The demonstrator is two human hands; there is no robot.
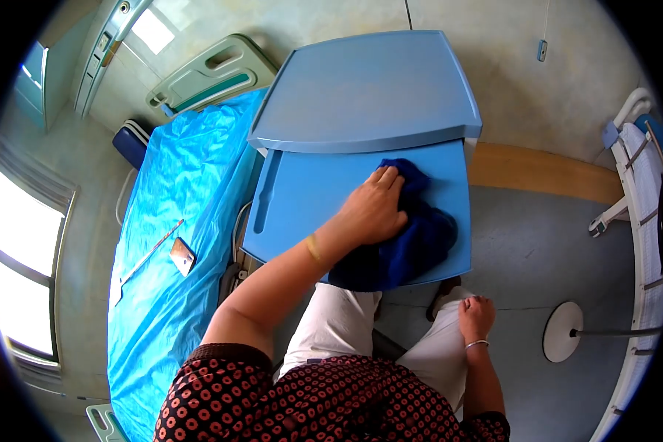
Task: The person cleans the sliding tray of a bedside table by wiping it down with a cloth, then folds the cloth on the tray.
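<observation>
On the pulled-out light blue shelf of a bedside cabinet lies a bunched dark blue cloth. My left hand is palm down on the cloth's left part, its fingers bent and closed on the fabric near the shelf's middle. Part of the cloth hangs over the shelf's front edge. My right hand, with a bracelet at the wrist, rests on my right knee and holds nothing; its fingers are loosely draped there.
Left of the cabinet top stands a bed with a shiny blue cover, bearing a phone and a thin stick. A round white base with a pole and another bed are at the right.
</observation>
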